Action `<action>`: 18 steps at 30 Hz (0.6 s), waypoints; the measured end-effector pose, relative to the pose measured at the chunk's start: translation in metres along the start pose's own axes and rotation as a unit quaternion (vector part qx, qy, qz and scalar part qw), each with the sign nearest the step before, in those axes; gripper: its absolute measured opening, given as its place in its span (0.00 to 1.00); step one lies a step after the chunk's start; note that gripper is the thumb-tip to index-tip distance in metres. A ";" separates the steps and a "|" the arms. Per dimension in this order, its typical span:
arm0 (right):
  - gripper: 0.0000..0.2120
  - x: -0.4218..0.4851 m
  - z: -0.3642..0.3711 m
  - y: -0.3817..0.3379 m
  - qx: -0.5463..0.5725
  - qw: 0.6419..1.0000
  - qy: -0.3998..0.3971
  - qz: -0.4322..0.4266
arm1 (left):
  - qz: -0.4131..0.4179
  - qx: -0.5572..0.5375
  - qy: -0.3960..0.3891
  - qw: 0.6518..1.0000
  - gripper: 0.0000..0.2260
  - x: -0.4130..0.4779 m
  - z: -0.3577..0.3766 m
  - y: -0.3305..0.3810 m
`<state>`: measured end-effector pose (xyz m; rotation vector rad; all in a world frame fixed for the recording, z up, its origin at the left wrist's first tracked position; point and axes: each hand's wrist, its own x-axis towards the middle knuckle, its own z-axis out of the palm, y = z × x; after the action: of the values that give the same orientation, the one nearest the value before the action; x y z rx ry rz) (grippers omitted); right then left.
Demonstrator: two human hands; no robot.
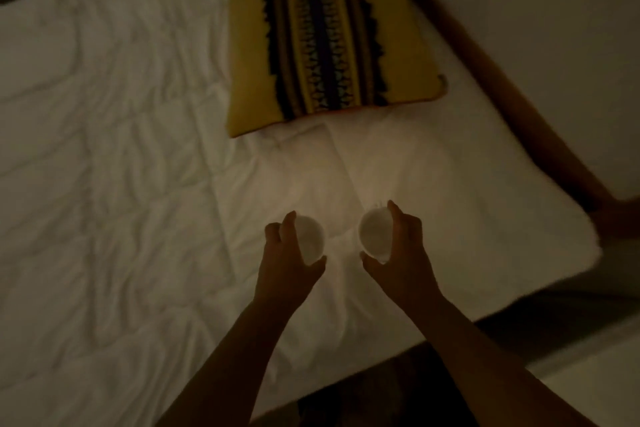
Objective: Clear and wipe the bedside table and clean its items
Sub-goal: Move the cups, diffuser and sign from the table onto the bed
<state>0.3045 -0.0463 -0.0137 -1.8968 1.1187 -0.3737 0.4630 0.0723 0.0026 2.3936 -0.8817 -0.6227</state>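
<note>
Cups from the bedside table, two of them, seen from above in dim light. The left cup [309, 238] sits inside the curl of the left hand [287, 253], with the fingers [288, 222] wrapped over its outer rim and the thumb [317, 262] closing beneath it. The right cup [374, 230] is held the same way by the right hand [403, 246], whose fingers [394, 211] arch over the far rim and whose thumb hooks the near side. Each grip is narrow and spans a single rim. The cups lie between the two sets of fingertips, near each other but apart, mouths upward. Holding them from the side probably keeps them level and leaves their bases free for setting down.

Below the fingers spreads a white duvet [138, 149]; whether the bases touch it cannot be told. Beyond the fingertips lies a yellow striped cushion [329, 45], well apart. A wooden bed frame [502, 80] runs past the right hand's outer side.

The bed probably serves as a temporary place for the cups while the table, not in view, is cleared. The soft, creased surface may let them tip.
</note>
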 end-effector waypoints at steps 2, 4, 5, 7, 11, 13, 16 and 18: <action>0.48 0.011 0.045 -0.022 -0.023 0.999 -0.029 -0.029 | -0.028 -0.002 0.018 0.999 0.46 0.005 -0.025 -0.039; 0.49 0.017 0.070 -0.033 -0.042 0.997 -0.045 -0.049 | -0.037 -0.005 0.027 0.999 0.45 0.007 -0.037 -0.062; 0.49 0.020 0.085 -0.038 -0.050 0.996 -0.056 -0.056 | -0.045 -0.004 0.029 0.999 0.45 0.008 -0.044 -0.077; 0.49 0.025 0.108 -0.041 -0.064 0.993 -0.076 -0.063 | -0.052 -0.003 0.024 0.998 0.45 0.009 -0.050 -0.103; 0.49 0.031 0.136 -0.036 -0.099 0.988 -0.111 -0.047 | -0.070 -0.021 -0.001 0.997 0.45 0.005 -0.041 -0.140; 0.49 0.034 0.141 -0.030 -0.118 0.986 -0.106 -0.048 | -0.071 -0.031 -0.002 0.997 0.46 0.004 -0.033 -0.146; 0.50 0.035 0.142 -0.028 -0.132 0.985 -0.101 -0.056 | -0.062 -0.033 0.013 0.997 0.47 0.003 -0.029 -0.145; 0.53 0.033 0.139 -0.030 -0.135 0.983 -0.108 -0.058 | -0.059 -0.022 0.014 0.998 0.50 0.002 -0.031 -0.142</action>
<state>0.4260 0.0074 -0.0746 -2.1882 0.9550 -0.0773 0.5467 0.1743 -0.0592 2.4207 -0.7125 -0.6458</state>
